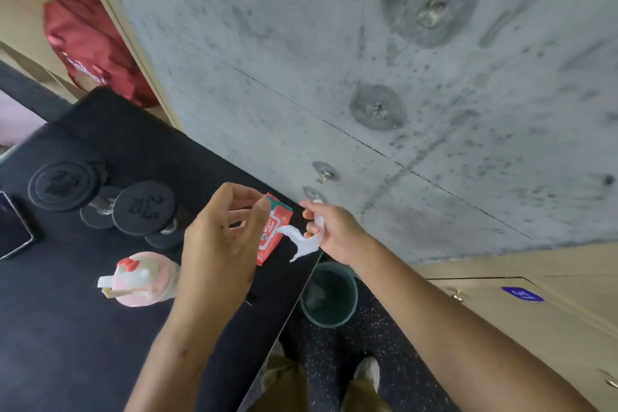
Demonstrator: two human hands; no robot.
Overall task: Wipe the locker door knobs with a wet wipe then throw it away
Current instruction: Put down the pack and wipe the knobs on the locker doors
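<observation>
Two hands: right hand (pixel 329 227) grips one wipe (pixel 306 242).

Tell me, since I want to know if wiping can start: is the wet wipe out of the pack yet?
Out. The wipe hangs from the right hand, clear of the red pack on the bench.

Counter (pixel 83 344) against the wall, bin on the floor to its right.
On the counter, dumbbells (pixel 100 197) lie at the left, a bottle (pixel 143 278) nearer the person, and a wipes pack (pixel 272 231) by the wall. The bin (pixel 329 294) stands just beside the counter's right edge; lockers (pixel 535 304) lie further right.
</observation>
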